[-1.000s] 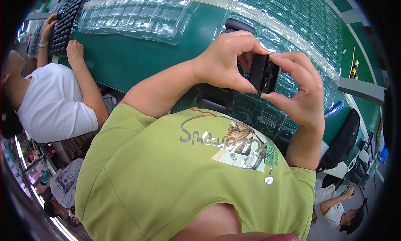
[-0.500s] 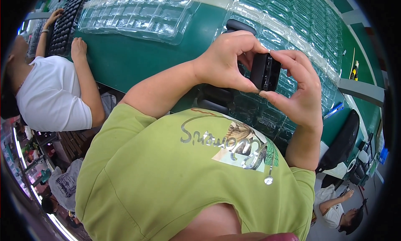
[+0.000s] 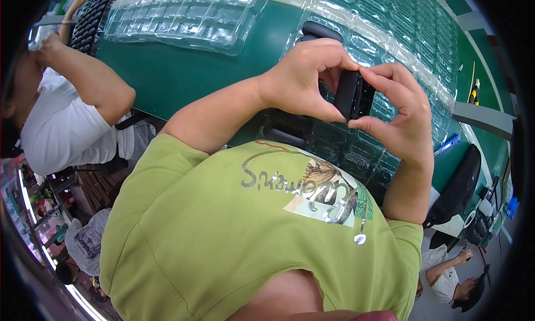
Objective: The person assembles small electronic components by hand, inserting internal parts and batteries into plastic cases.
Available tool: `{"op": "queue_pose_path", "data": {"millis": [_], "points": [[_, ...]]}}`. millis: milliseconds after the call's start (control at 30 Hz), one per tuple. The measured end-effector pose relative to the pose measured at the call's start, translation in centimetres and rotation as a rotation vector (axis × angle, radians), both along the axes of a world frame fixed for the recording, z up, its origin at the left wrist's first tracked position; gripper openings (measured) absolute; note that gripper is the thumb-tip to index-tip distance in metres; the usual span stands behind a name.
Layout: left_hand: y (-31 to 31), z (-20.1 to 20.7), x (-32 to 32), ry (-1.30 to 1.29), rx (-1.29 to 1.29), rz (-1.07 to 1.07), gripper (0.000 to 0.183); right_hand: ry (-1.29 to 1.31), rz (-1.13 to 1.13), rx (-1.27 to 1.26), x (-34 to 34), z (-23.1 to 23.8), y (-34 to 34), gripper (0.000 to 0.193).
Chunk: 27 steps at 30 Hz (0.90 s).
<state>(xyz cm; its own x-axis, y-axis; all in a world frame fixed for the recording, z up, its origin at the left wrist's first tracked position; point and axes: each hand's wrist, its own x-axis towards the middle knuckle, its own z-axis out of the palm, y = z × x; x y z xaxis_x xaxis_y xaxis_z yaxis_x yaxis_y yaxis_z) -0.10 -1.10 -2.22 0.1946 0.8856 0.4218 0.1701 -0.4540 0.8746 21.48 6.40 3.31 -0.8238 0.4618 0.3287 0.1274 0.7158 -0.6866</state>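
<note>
Over the large clear tray (image 3: 415, 48), both hands hold a small black case (image 3: 348, 92), its long edges running nearly toward and away from the person. The left hand (image 3: 304, 79) has its thumb and fingers clamped on the two ends of the case, with the palm bowed away from its side. The right hand (image 3: 404, 115) grips the same two ends from the other side, thumb and fingers also clamped on it. The side of the case facing the right hand shows a dark, ledged gap along its length.

A rounded black piece (image 3: 323, 30) lies at the left edge of the large clear tray, just beyond the left hand. To the left of that tray, a smaller clear tray (image 3: 184, 20) lies on the green worktop (image 3: 167, 70). To the right of it are a yellow-and-black tool (image 3: 475, 92) and a black pouch (image 3: 460, 184).
</note>
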Motion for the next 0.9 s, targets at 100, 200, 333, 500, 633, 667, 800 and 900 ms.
{"op": "queue_pose_path", "data": {"millis": [100, 200, 333, 500, 633, 667, 800, 900], "points": [[0.0, 0.0, 0.0, -0.027, -0.004, -0.016, 0.06, 0.012, 0.014, -0.021, 0.0, 0.0, 0.1, 0.064], [0.0, 0.1, 0.2, -0.023, -0.018, -0.007, 0.059, 0.023, 0.011, -0.053, 0.0, 0.0, 0.1, 0.065], [-0.3, 0.3, 0.6, 0.024, -0.019, 0.026, 0.06, -0.003, -0.002, 0.002, 0.0, -0.1, 0.1, 0.066], [-0.4, 0.2, 0.8, 0.006, -0.096, 0.026, 0.061, -0.001, -0.013, 0.015, -0.1, -0.5, 0.2, 0.065], [0.0, -0.1, 0.8, -0.145, -0.186, 0.018, 0.063, -0.009, -0.038, -0.04, 0.0, -0.1, 0.4, 0.064], [0.1, -0.1, 0.8, -0.143, -0.183, 0.015, 0.063, -0.023, -0.059, -0.066, 0.0, 0.1, 0.3, 0.064], [0.0, 0.3, 0.4, -0.055, -0.109, 0.023, 0.065, -0.025, -0.063, -0.008, 0.1, 0.6, 0.4, 0.067], [-0.2, 0.7, 0.6, -0.016, -0.062, 0.016, 0.065, -0.02, -0.057, 0.067, 0.2, 0.9, 0.3, 0.068]]}}
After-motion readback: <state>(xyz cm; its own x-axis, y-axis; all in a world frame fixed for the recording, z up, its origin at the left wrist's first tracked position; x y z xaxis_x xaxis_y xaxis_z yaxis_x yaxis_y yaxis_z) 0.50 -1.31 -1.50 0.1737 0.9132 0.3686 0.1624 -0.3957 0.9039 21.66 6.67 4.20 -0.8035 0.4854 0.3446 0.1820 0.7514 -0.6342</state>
